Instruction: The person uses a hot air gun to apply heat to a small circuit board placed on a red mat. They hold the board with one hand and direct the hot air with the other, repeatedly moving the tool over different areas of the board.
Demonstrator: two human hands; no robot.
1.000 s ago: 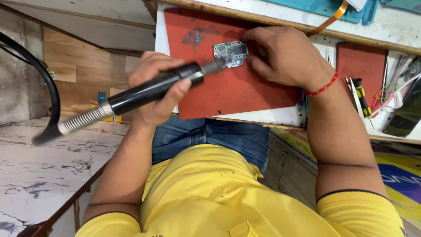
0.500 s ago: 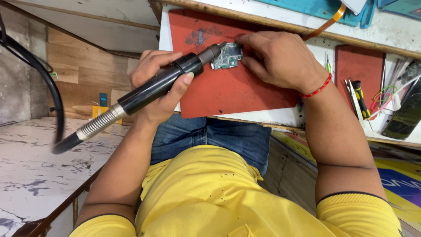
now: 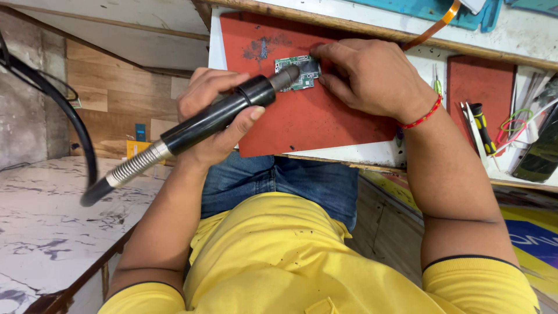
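My left hand [image 3: 204,96] is wrapped around a black handheld wand tool [image 3: 200,123] with a coiled metal collar and a black hose [image 3: 72,125] at its rear. The tool's metal tip rests over a small green circuit board [image 3: 305,71] lying on a red work mat [image 3: 314,125]. My right hand [image 3: 372,78], with a red thread band at the wrist, presses its fingertips on the board's right edge and pins it to the mat.
A second red mat [image 3: 479,87] lies to the right, beside a yellow-and-black screwdriver [image 3: 482,125], tweezers, coloured wires and a dark phone [image 3: 537,157]. An orange flex ribbon [image 3: 436,26] crosses the bench's far edge. A marbled surface [image 3: 46,232] spreads at the lower left.
The tool's tip has moved up and right from the board's left edge to directly over the board. My right hand keeps holding the board.
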